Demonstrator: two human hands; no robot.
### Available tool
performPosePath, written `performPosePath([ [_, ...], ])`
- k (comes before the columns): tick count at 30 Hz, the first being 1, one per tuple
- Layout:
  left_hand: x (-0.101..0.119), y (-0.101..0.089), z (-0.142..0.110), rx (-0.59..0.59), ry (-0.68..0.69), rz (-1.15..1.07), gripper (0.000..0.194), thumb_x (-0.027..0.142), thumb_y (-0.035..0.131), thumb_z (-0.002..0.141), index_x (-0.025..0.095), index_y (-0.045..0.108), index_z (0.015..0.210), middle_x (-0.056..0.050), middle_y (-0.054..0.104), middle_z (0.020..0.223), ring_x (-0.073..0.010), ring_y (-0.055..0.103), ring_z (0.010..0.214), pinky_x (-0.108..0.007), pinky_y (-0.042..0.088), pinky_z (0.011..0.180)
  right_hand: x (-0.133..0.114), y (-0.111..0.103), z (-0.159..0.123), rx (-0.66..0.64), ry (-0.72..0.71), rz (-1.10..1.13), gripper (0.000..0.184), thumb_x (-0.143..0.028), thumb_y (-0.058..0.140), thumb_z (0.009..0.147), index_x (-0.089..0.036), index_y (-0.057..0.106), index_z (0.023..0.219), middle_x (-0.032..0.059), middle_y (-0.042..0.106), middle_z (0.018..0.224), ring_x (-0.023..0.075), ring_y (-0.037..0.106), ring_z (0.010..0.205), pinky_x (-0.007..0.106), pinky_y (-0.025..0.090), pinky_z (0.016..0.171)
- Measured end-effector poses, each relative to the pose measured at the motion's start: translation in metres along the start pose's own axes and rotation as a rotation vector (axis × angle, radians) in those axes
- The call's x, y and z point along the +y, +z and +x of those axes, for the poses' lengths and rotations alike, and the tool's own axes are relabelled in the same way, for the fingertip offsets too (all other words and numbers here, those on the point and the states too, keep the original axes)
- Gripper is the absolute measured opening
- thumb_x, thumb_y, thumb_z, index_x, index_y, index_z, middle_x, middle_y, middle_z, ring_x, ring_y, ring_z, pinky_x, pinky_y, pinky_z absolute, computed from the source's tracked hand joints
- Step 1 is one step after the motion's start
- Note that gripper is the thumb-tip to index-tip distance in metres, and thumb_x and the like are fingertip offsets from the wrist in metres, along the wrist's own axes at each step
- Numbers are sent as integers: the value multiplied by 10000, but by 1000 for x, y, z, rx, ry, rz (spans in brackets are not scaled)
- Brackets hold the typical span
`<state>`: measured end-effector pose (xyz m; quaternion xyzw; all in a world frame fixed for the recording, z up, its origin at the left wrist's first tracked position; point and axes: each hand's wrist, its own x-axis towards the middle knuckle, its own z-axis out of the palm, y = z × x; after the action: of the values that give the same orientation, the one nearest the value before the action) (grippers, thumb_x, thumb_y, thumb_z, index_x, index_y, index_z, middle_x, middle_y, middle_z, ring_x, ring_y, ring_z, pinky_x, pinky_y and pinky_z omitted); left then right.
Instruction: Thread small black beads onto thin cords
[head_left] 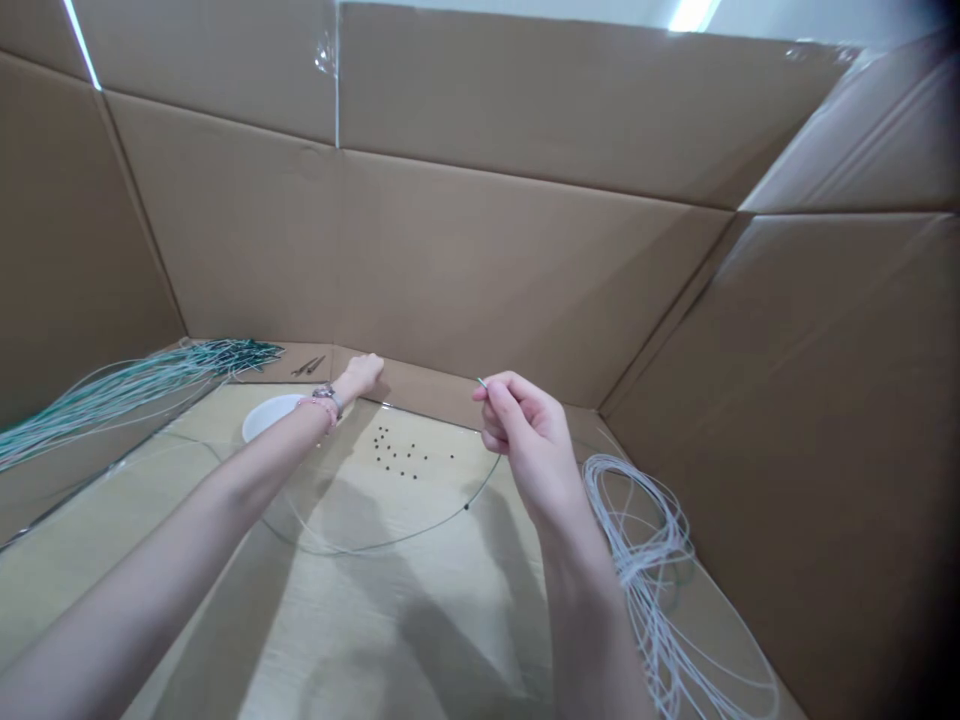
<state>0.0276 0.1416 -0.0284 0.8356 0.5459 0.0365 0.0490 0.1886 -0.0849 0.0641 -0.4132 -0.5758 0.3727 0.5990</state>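
My right hand [521, 430] is raised over the table, its thumb and forefinger pinched on the end of a thin white string [420, 535] that curves down across the tabletop. My left hand [361, 375] reaches far forward to the back of the table, fingers curled near the cardboard wall, and what it holds, if anything, is hidden. A watch and a pink bracelet sit on its wrist. Several small dark beads [397, 455] lie scattered between the two hands. A white bowl [270, 415] stands just under my left forearm.
Cardboard walls [525, 280] enclose the table on three sides. A coil of loose white strings [645, 560] lies at the right. A bundle of green-tipped strings [135, 385] lies at the left. Two small dark tools [309, 366] rest at the back edge.
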Motion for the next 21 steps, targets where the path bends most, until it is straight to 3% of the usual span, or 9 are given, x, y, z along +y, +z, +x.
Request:
performPosePath([
  [4, -6, 9, 12, 8, -40, 1, 333, 311, 550, 881, 137, 540, 1165, -102, 572, 1159, -211, 589, 999, -408, 515, 836, 0, -3, 1, 8, -19, 19, 200, -350, 537, 802, -175, 528, 705, -99, 241, 513, 32, 173, 436, 200, 134, 402],
  [7, -13, 5, 13, 32, -32, -16, 333, 310, 551, 880, 133, 541, 1162, -104, 572, 1157, -211, 589, 997, -408, 516, 835, -2, -4, 1, -10, -19, 33, 178, -334, 541, 786, -169, 531, 719, -97, 258, 523, 31, 188, 443, 192, 145, 401],
  [12, -20, -5, -9, 88, 84, -83, 321, 317, 531, 892, 140, 541, 1159, -95, 577, 1154, -208, 587, 1000, -419, 510, 845, -8, -4, -2, -13, 6, 87, 91, -269, 496, 796, -185, 488, 763, -89, 326, 533, 34, 218, 443, 183, 148, 394],
  [17, -14, 29, -61, -60, 206, -125, 258, 316, 542, 886, 123, 589, 1050, -69, 624, 1016, -175, 613, 891, -378, 525, 791, -12, -2, -5, 7, -6, 77, 117, -242, 469, 835, -202, 426, 733, -89, 332, 544, 31, 240, 443, 180, 169, 404],
  [21, -6, 58, -80, -135, 214, -161, 270, 319, 538, 888, 123, 580, 1070, -72, 619, 1028, -171, 615, 877, -364, 533, 766, -14, -2, -10, -8, -26, 33, 146, -257, 499, 834, -199, 433, 719, -84, 315, 563, 34, 243, 461, 186, 192, 414],
])
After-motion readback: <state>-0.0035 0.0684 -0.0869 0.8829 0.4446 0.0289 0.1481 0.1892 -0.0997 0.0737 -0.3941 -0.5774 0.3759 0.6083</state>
